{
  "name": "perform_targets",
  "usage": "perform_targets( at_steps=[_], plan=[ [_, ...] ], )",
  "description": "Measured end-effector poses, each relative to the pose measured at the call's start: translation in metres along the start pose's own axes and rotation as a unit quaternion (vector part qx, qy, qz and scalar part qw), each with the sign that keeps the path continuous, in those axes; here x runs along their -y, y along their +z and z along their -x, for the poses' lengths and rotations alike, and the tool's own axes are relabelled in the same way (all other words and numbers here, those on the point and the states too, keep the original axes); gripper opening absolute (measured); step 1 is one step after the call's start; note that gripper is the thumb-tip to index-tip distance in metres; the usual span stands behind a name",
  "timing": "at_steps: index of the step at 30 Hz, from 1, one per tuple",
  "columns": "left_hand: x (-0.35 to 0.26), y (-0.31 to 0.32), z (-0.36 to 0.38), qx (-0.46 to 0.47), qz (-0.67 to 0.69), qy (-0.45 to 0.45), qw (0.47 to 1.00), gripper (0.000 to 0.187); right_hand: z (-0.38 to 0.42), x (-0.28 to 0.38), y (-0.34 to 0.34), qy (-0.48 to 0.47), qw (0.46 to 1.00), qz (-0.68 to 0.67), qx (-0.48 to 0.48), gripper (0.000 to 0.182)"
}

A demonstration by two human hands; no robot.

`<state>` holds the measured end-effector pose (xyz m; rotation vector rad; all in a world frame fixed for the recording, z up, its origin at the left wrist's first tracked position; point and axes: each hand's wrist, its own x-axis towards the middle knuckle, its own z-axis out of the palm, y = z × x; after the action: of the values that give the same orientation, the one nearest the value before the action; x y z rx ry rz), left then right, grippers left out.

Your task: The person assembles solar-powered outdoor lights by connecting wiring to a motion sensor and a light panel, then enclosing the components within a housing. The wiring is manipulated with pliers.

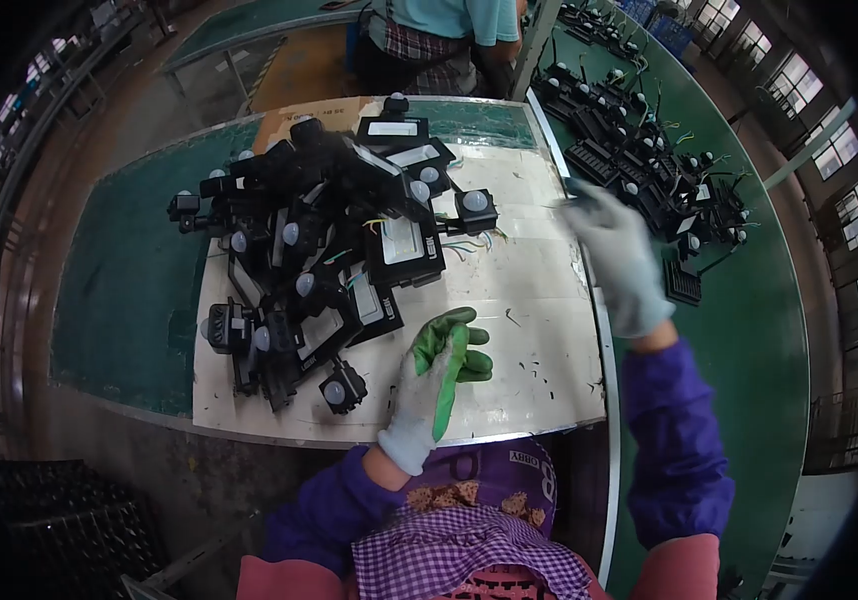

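Observation:
My left hand (441,375), in a white glove with a green palm, hovers over the near edge of the cardboard-covered table top (539,320). Its fingers are apart and loosely bent, with nothing in them. My right hand (617,262), in a whitish glove, is smeared by motion above the table's right edge. A dark shape shows at its fingertips; I cannot tell what it is. Left of my hands lies a heap of black floodlights with sensor domes (289,250). One floodlight (404,250) with a white panel faces up, close beyond my left hand.
On the right a green conveyor belt (749,400) carries several more black floodlights (639,150). Loose wires (469,243) and small dark scraps (534,375) lie on the cardboard. A person (439,40) in a light blue top is at the far side. A green mat (114,300) covers the left.

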<state>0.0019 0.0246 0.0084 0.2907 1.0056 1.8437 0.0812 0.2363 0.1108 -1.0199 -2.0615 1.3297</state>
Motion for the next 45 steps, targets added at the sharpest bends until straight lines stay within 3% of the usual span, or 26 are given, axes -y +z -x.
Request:
perform_targets(
  at_steps=[2,4,7,11,14,17,18,19,20,22,23,24,25,26,28,29,30,33,34,35,36,37,40,42,43,45],
  plan=[
    [0.000,0.000,0.000,-0.002,0.003,-0.004,1.000,0.033,-0.011,-0.003,0.046,-0.135,0.988,0.068,0.035,0.055],
    [-0.001,0.000,0.000,0.002,-0.021,0.005,1.000,0.035,-0.010,0.017,0.070,-0.087,0.989,-0.043,0.111,0.059],
    [-0.001,0.002,0.005,0.010,-0.028,0.022,0.999,0.040,-0.008,0.023,0.069,-0.068,0.989,-0.002,0.130,0.055],
    [-0.005,0.018,0.011,0.059,-0.012,0.052,0.997,0.057,0.050,0.041,0.054,-0.057,0.998,-0.006,0.002,0.042],
    [0.050,0.003,0.002,0.170,-0.027,0.144,0.975,0.058,0.098,0.011,0.054,-0.036,0.989,-0.044,-0.139,0.036],
    [0.067,0.018,0.002,0.173,0.094,-0.010,0.980,0.056,0.149,-0.009,0.055,-0.037,0.986,-0.019,-0.162,0.038],
    [0.059,0.030,0.006,0.193,0.321,-0.120,0.919,0.057,0.162,-0.017,0.052,-0.055,0.983,0.093,-0.145,0.040],
    [0.049,0.044,0.013,0.117,0.299,-0.147,0.936,0.062,0.174,-0.024,0.055,-0.096,0.976,0.110,-0.160,0.040],
    [0.043,0.048,0.017,0.120,0.236,-0.114,0.958,0.059,0.185,-0.028,0.058,-0.137,0.967,0.126,-0.173,0.039],
    [0.031,0.047,0.017,0.099,0.180,-0.189,0.960,0.052,0.208,-0.038,0.048,-0.053,0.985,0.111,-0.117,0.038],
    [0.029,0.042,0.017,0.117,0.081,-0.165,0.976,0.053,0.215,-0.042,0.040,-0.011,0.991,0.102,-0.087,0.037],
    [0.026,0.036,0.019,0.135,-0.018,-0.140,0.981,0.053,0.218,-0.038,0.029,-0.071,0.984,0.133,-0.097,0.030],
    [0.023,0.030,0.018,0.153,-0.116,-0.112,0.975,0.054,0.222,-0.030,0.018,-0.048,0.982,0.126,-0.134,0.028],
    [0.005,0.032,0.020,0.214,-0.300,-0.048,0.928,0.051,0.226,-0.026,0.007,-0.024,0.978,0.122,-0.171,0.026],
    [-0.004,0.033,0.028,0.273,-0.294,-0.083,0.912,0.048,0.211,-0.041,-0.015,-0.050,0.965,0.009,-0.258,0.026],
    [-0.008,0.042,0.033,0.267,-0.262,-0.133,0.918,0.045,0.204,-0.033,-0.027,-0.003,0.966,0.017,-0.260,0.029],
    [-0.014,0.052,0.039,0.259,-0.230,-0.180,0.921,0.042,0.195,-0.025,-0.038,0.023,0.971,-0.036,-0.234,0.031],
    [-0.025,0.068,0.051,0.272,-0.206,-0.258,0.904,0.036,0.185,-0.013,-0.064,0.107,0.994,-0.025,0.004,0.032],
    [-0.026,0.068,0.053,0.283,-0.210,-0.271,0.896,0.036,0.187,-0.017,-0.065,0.076,0.996,-0.019,0.053,0.033],
    [-0.022,0.060,0.052,0.299,-0.156,-0.301,0.892,0.036,0.190,-0.018,-0.065,0.120,0.989,-0.065,0.063,0.031],
    [-0.018,0.051,0.051,0.355,-0.255,-0.108,0.893,0.037,0.195,-0.019,-0.063,0.163,0.978,-0.111,0.075,0.029],
    [-0.015,0.041,0.050,0.390,-0.342,0.092,0.850,0.038,0.200,-0.015,-0.058,0.191,0.970,-0.139,0.052,0.026],
    [-0.032,0.042,0.057,0.382,-0.347,0.077,0.853,0.041,0.230,-0.006,-0.039,0.210,0.949,-0.233,-0.005,0.019],
    [-0.045,0.061,0.065,0.262,-0.177,-0.257,0.913,0.043,0.244,-0.001,-0.037,0.265,0.933,-0.243,0.007,0.020],
    [-0.045,0.054,0.066,0.261,-0.167,-0.354,0.882,0.047,0.246,-0.009,-0.033,0.295,0.921,-0.253,0.013,0.020],
    [-0.024,0.046,0.066,0.230,-0.069,-0.423,0.874,0.047,0.238,-0.029,-0.018,0.313,0.911,-0.268,-0.019,0.019]
  ],
)
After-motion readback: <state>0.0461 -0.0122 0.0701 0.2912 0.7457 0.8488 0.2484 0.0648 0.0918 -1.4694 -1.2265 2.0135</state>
